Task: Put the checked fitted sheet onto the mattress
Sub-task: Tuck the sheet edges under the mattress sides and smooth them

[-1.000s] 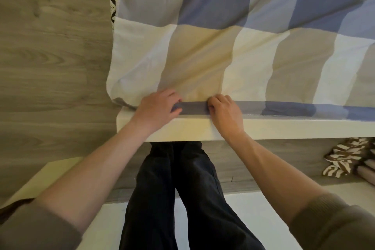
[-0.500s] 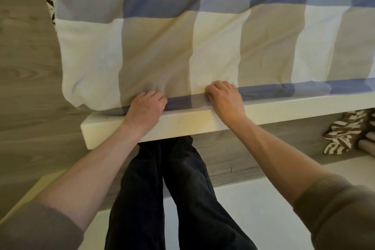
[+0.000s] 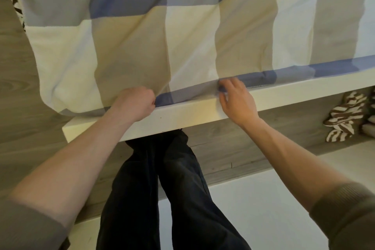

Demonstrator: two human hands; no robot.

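A checked fitted sheet of blue, beige and cream cotton squares (image 3: 192,32) fills the view from 9 through 12 to 3 o'clock, stretched over the mattress, which is hidden beneath it. The sheet's lower blue hem lies along the top of a white painted wooden bed frame rail (image 3: 182,113) that slants from 8 o'clock up towards 3 o'clock. At the 9 o'clock end the sheet corner bulges out past the end of the rail.

The left hand (image 3: 135,105), just at 9 o'clock from centre, is balled tight with its fingers curled into the sheet at the hem, its heel against the rail. The right hand (image 3: 236,99), just at 3 o'clock from centre, pinches a fold of the blue hem between thumb and fingertips, the other fingers loosely spread over the rail.

Legs in dark trousers (image 3: 172,189) stand at 6 o'clock on a grey wood-grain floor (image 3: 30,87). A brown-and-white striped cloth (image 3: 341,115) is bunched on the floor at 3 o'clock, under the rail. A black-and-white patterned fabric (image 3: 14,0) shows at 10 o'clock, beside the sheet's edge
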